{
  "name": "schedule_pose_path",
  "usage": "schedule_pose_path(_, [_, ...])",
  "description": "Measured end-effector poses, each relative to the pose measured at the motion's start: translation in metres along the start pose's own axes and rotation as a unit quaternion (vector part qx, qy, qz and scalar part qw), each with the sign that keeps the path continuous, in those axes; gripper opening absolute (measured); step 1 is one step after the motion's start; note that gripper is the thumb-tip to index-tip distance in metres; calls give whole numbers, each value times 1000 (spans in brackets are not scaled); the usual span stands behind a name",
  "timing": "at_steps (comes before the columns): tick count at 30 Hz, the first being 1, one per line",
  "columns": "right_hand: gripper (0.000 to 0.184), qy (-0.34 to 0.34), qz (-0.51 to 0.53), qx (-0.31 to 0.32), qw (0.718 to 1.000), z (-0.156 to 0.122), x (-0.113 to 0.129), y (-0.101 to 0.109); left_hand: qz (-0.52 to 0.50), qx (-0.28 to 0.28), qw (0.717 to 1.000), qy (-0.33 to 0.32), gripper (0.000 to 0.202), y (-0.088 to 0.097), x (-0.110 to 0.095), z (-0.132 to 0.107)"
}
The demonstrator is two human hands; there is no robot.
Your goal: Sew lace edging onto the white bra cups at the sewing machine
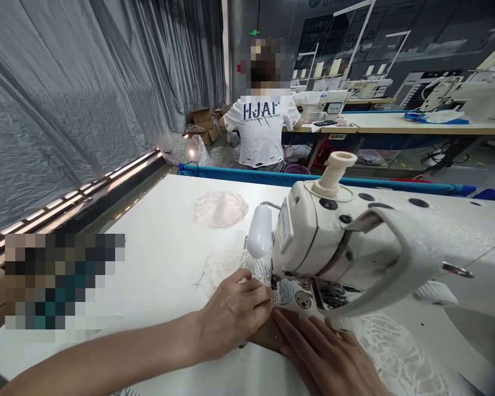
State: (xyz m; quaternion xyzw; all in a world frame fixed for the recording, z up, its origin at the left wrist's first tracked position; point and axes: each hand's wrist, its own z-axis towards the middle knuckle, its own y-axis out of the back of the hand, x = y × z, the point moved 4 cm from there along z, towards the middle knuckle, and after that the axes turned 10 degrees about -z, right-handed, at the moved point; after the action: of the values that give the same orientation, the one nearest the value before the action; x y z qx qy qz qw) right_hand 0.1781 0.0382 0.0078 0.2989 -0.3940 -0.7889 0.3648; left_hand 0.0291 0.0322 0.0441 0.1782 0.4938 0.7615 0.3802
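Note:
White lace fabric (pixel 226 267) lies under the head of a white sewing machine (pixel 301 231). My left hand (pixel 235 313) is closed on the lace, its curled fingers beside the needle area. Flat on the bed in front of the machine, my right hand (pixel 332 355) has its fingers stretched out, touching a brown flat piece (pixel 268 336) between the two hands. More lace (pixel 400 352) spreads to the right of that hand. The needle tip and the lace edge beneath my fingers are hidden.
A separate pale lace piece (pixel 221 209) rests farther back on the white tabletop (pixel 148 242). A grey curtain (pixel 86 99) hangs at left. Beyond the table a person (pixel 262 121) sits, back turned, near other sewing machines (pixel 322 104). Cardboard boxes (pixel 204 124) stand on the floor.

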Motion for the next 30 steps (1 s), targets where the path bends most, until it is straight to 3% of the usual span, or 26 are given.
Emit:
schedule_pose_path(6, [40,-7,-13,3,1000,1,-2,-3,7,12,1000,8,20,-4,6,-1])
schedule_pose_path(11, [38,-9,-3,0,1000,0,-2,-4,-29,53,997,57,26,-6,23,2])
schedule_pose_path(16, [36,5,8,3,1000,0,-3,-3,-105,148,956,230,24,-6,56,25])
schedule_pose_path(20, [37,7,-28,-1,1000,-1,-15,-2,-105,183,935,284,14,-1,70,42])
schedule_pose_path(24, [47,-37,-120,-25,992,-2,-34,7,-94,206,920,319,14,19,54,27])
schedule_pose_path(26, [47,-69,-90,-24,993,0,-34,15,-99,217,911,337,10,35,34,10])
schedule_pose_path(28, [46,-88,62,6,994,4,-24,26,-158,224,895,352,10,51,11,-5])
schedule_pose_path(30, [53,-105,290,74,948,10,-6,36,-275,198,862,378,19,63,-10,-13])
